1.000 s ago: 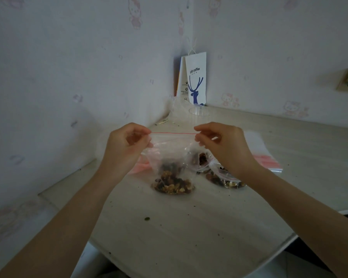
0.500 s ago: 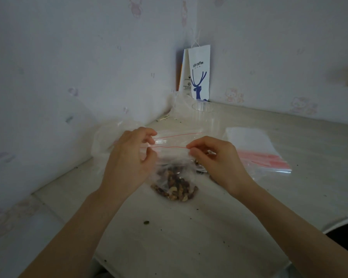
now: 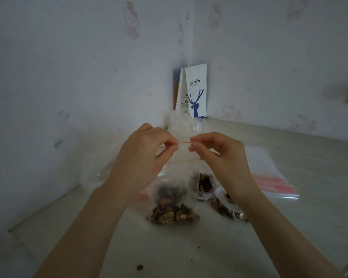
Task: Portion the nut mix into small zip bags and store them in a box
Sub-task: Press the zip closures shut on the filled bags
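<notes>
The zip bag w/ nut mix is held upright over the bench; whether its bottom touches can't be told. Its red zip strip is pinched by left hand & right hand. Film is judged thin, limp, slippery, the load light & bottom-heavy, so it's best gripped at the stiffer strip. Other filled bags are partly hidden behind the right wrist; no box is seen.

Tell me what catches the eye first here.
The left hand and right hand pinch the red seal of a clear plastic zip bag of brown nut mix, centre. A white paper bag with a blue deer stands in the far corner; empty clear zip bags lie stacked at right.
</notes>
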